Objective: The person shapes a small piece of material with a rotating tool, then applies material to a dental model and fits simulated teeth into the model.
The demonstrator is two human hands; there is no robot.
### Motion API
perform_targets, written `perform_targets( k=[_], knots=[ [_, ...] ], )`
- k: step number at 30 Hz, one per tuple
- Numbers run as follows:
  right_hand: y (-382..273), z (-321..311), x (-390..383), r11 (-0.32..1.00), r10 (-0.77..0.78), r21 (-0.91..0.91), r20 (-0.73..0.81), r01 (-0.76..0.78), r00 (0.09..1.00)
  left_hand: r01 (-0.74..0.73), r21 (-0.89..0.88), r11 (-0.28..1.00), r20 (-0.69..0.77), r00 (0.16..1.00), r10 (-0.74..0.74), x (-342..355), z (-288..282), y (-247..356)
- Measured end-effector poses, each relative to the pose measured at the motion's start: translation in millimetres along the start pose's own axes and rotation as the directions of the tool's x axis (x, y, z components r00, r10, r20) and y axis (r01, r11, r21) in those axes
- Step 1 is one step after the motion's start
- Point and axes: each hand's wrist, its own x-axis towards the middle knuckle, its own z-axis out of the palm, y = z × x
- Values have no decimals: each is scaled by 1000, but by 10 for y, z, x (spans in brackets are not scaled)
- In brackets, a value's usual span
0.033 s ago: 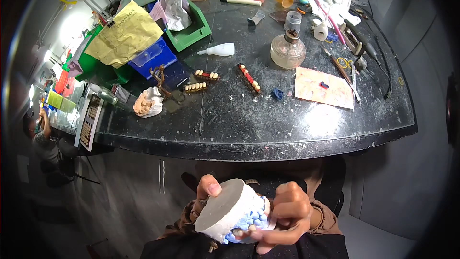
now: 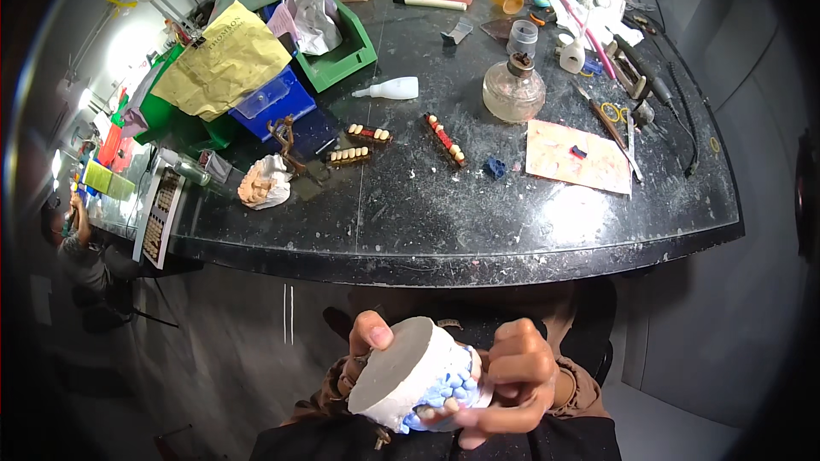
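The glass lamp (image 2: 513,92), a round clear vessel with a dark-topped neck, stands on the black table (image 2: 401,230) and serves as the landmark. The plaster cast (image 2: 406,369) is held off the table, nearer the person than the lamp and to its left, above the lap. Its flat round base faces up and to the left; blue tooth shapes (image 2: 450,390) line its right side, with a few cream teeth (image 2: 437,411) low among them.

The left hand (image 2: 370,337) grips the cast, its thumb pressing on the edge of the base; its other fingers are mostly hidden. The right hand (image 2: 521,367) is at the toothed side with its upper fingers curled and its lower fingertips against the cast beside the cream teeth. One cannot tell whether those fingertips pinch a single tooth.

Nearer the person than the lamp and slightly left lies a small blue piece (image 2: 494,168). To the lamp's right and nearer is a pinkish sheet (image 2: 555,162) bearing a small red and dark piece (image 2: 578,151). Left of the lamp lie a red tooth strip (image 2: 438,131) and, farther left, two shorter strips (image 2: 348,154) with cream teeth. A tan and white dental model (image 2: 264,182) rests farthest left of these. Just behind the lamp stands a clear cup (image 2: 523,37).
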Motion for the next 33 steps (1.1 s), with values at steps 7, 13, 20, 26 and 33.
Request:
perform_targets(
  k=[7,13,20,26,33],
  knots=[
    [-1,-3,-17,984,173,35,-14,-173,985,-5,-3,1000,-4,1000,5,-30,-2,2],
    [38,-3,-89,980,155,-101,-126,-169,980,11,-8,1000,-8,1000,-11,-20,14,-10],
    [51,-56,-124,978,166,-100,-181,-186,969,10,-4,1000,-66,998,-11,0,59,-66],
    [-196,104,-160,960,86,-192,-487,-203,869,-85,499,862,-102,983,155,-29,87,-37],
    [-249,180,-302,907,-9,-396,-353,-141,935,-84,677,731,14,995,101,-92,-6,-62]
  ],
)
